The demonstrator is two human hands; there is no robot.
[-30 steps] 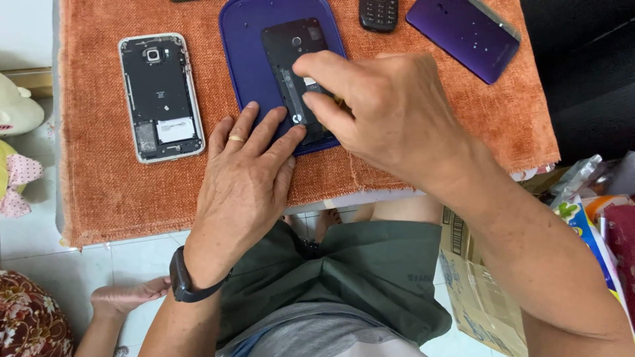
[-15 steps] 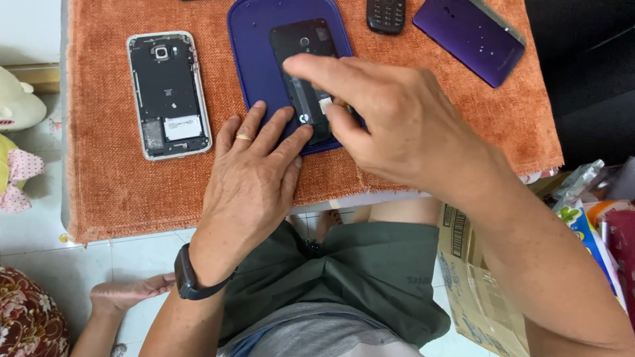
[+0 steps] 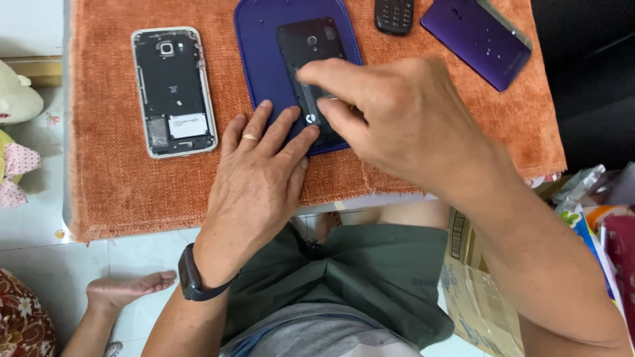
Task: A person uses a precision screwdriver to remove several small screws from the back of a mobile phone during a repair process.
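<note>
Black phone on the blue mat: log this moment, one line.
left hand flat on blue mat | right hand fingers on black phone | mat on orange cloth

Light: bright, even, diffuse daylight; no single hard source visible. Orange cloth (image 3: 119, 185) evenly lit, weave texture resolved. Soft, short shadow on the cloth just below and right of the right hand (image 3: 403, 125); faint shadow under the left hand (image 3: 261, 172) at its fingertips. Dull sheen on the purple phone back (image 3: 476, 39) above-right of the cloth's centre, no blown glare. Area right of the cloth falls into deep shade, detail lost. Focus sharp on the cloth; slight softness on the right forearm at lower-right edge. Mild wide-angle stretch at frame edges.
</note>
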